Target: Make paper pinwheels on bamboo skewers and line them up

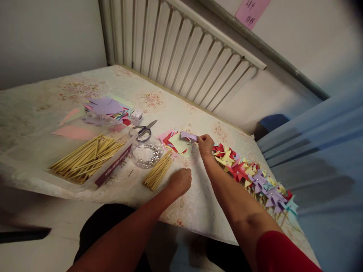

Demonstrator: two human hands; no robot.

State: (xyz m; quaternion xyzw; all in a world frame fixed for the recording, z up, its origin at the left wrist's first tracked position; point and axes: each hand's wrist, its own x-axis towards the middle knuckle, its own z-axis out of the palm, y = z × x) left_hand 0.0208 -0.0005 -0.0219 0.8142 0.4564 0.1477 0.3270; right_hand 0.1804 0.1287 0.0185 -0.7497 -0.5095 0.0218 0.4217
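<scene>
With its fingertips, my right hand (205,145) pinches one end of a purple paper piece (187,136). That piece is lifted over a small pile of cut paper squares (178,144) in pale green, pink and red. My left hand (181,181) is curled closed near the table's front edge; whatever its fingers may hold is hidden. Just left of it lies a bundle of thin wooden sticks (157,172). A clear round dish of shiny pins (147,155) stands behind the bundle. Finished paper pinwheels (238,170) in several colours lie in a row beside my right forearm.
A clear plastic box (113,160) holding many sticks (85,158) sits at the left. Scissors (144,130), a small white box (137,115) and a stack of coloured paper (104,106) are behind it. A radiator (181,53) borders the far side; a blue curtain (317,151) hangs right.
</scene>
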